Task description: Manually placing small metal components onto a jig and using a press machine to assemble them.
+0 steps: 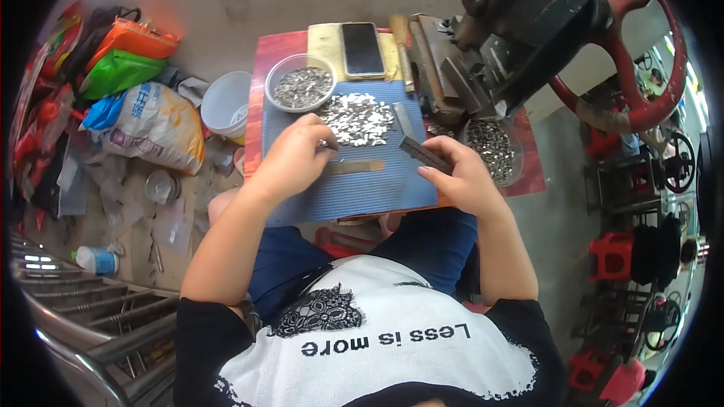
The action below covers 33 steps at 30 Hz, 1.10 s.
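1. Gripping a dark bar (424,154) in my right hand (469,183), I have thumb and fingers clamped along its near end, probably so the far end stays free toward the left.
2. My left hand (292,157) has its fingertips drawn close together; I cannot tell whether a small piece sits between them.
3. Just right of those fingertips a brownish strip (360,166) lies flat on the blue mat (354,200), whose ribbed face likely limits sliding.
4. Beyond and between both hands, small metal pieces (360,122) lie spread out, perhaps so single ones are easy to pick.
5. A bowl (332,83) of pieces stands beyond my left hand, and a tub (517,168) of them right of my right hand, seemingly for short reaches.
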Motion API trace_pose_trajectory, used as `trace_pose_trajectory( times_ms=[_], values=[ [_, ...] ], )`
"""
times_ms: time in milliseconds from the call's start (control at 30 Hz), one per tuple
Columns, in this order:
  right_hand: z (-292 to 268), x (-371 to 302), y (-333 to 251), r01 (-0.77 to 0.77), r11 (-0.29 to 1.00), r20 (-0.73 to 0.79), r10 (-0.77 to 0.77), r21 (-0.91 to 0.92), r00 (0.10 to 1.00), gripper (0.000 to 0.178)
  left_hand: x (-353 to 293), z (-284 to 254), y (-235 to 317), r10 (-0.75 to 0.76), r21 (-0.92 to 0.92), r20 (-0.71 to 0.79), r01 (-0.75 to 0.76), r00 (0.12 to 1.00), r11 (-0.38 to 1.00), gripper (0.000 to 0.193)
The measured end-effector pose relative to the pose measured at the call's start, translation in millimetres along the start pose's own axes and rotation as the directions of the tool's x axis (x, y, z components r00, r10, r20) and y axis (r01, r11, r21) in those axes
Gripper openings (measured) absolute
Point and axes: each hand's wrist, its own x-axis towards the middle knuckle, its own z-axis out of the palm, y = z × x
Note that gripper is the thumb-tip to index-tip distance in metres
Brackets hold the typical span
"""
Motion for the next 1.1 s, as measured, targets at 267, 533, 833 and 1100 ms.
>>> trace_pose_trajectory(
  times_ms=[267, 533, 833, 1100],
  values=[
    [33, 19, -6, 0.054, 0.994, 0.055, -0.049, -0.098, 0.997, 0.031, -12, 23, -6, 0.036, 0.169, -0.08, -0.022, 0.996, 0.985, 0.013],
    [69, 28, 4, 0.335, 0.903, 0.143, -0.307, -0.269, 0.941, 0.035, 6, 3, -11, 0.141, 0.371, -0.185, -0.063, 0.973, 0.926, 0.011],
    [89, 71, -7, 0.55, 0.771, 0.125, -0.541, -0.321, 0.832, 0.015, 39, -53, -46, 0.12, 0.36, -0.464, 0.063, 0.878, 0.931, 0.012],
    [126, 122, -2, 0.767, 0.447, 0.341, -0.709, -0.46, 0.617, 0.021, -51, 15, -23, -0.03, 0.099, -0.375, 0.072, 0.927, 0.992, 0.015]
  ],
)
